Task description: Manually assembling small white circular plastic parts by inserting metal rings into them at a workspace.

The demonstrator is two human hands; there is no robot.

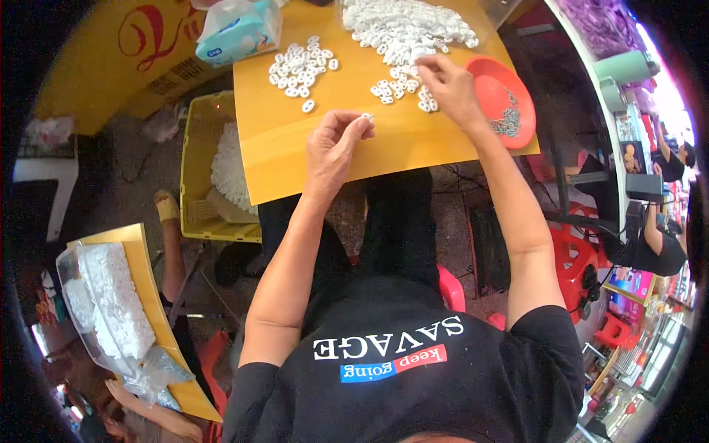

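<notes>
My left hand [334, 151] is closed in a pinch over the yellow table [310, 173]. A small white oval plastic piece [367, 117] shows between its thumb and forefinger. My right hand [452, 90] is farther forward and to the right, its fingertips bent together above loose white pieces [399, 87]. Whether anything is between those fingertips is too small to make out. Beside my right wrist lies a red plate [523, 92] holding small grey metal parts [509, 119]. Left of my hands is a group of oval white pieces [299, 68], each with dark marks like holes.
A large heap of white pieces [406, 28] covers the table's far side. A tissue pack [238, 33] stands at the far left. Below the left edge sits a yellow crate [193, 170] of white parts. Another table [193, 387] at lower left bears a clear bin [111, 310], near another person's arm.
</notes>
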